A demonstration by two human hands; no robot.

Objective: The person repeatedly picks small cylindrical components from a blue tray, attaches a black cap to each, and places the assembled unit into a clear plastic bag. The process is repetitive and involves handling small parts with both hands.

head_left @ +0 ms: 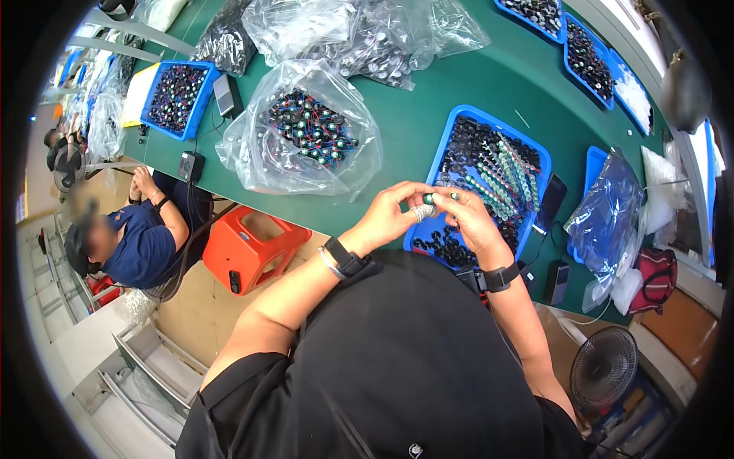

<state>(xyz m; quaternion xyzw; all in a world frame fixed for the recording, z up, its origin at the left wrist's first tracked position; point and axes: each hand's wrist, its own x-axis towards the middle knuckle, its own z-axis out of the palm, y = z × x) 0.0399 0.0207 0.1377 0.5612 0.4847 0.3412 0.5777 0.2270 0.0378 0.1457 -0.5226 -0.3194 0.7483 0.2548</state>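
Over the near edge of the blue plastic tray (pixel 459 126) on the green bench (pixel 428 107), the small round green-and-silver part (pixel 429 200) sat pinched between both hands, left hand (pixel 390 218) and right hand (pixel 470 218) equally close.

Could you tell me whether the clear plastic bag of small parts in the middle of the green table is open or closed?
Open. The clear bag gapes at its top, its dark round parts heaped inside, on the green table.
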